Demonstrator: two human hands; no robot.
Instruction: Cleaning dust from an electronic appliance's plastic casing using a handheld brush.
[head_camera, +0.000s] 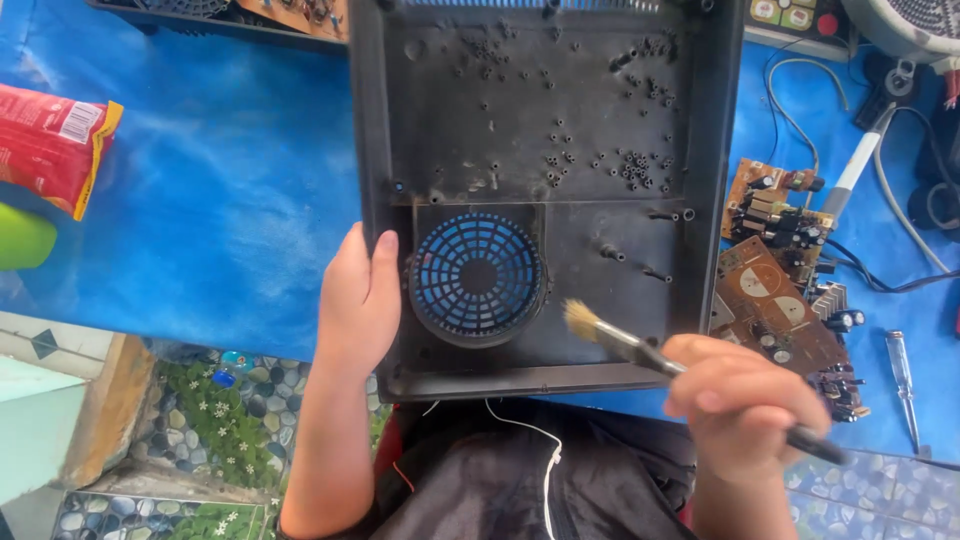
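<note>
A black plastic appliance housing (540, 130) lies open on a blue cloth, dusty inside, with many small screw posts and a round fan grille (478, 278) in its near part. My left hand (360, 305) grips the housing's near left wall, thumb lying inside next to the grille. My right hand (745, 405) holds a small paintbrush (625, 343) with a dark handle. Its pale bristles rest on the housing floor just right of the grille.
A brown circuit board (785, 295) with components and wires lies right of the housing. A screwdriver (903, 385) sits further right. A red snack bag (50, 145) and a green object (20, 238) are at the far left. The table edge runs below, with pebbled floor beneath.
</note>
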